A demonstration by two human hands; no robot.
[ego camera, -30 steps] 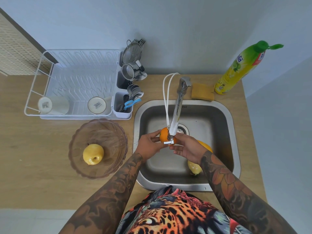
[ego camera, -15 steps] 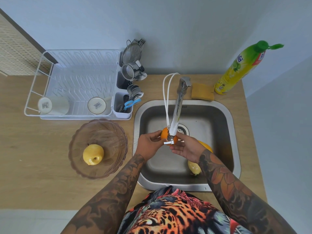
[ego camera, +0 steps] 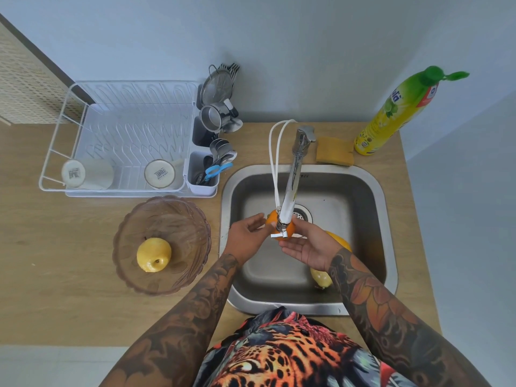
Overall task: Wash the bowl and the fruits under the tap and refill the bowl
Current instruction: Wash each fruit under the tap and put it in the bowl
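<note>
Head view: left hand [ego camera: 247, 233] and right hand [ego camera: 307, 248] cup the orange [ego camera: 291, 231] between curled fingers, just under the tap [ego camera: 290, 185], over the sink [ego camera: 391, 233] toward the desk's right edge. I'd roll it all round with a loose grip; it's likely slippery. Bowl [ego camera: 178, 208] sits leftward, mid-desk.

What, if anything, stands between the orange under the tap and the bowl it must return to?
Nothing visible. Between the orange and the bowl lie only the sink rim and bare counter; a yellow fruit sits in the bowl, leaving room.

Yellow apple [ego camera: 153, 254], tinted pink-brown bowl [ego camera: 178, 216], orange fruit [ego camera: 291, 231] — leopard-print shirt [ego camera: 279, 356]
</note>
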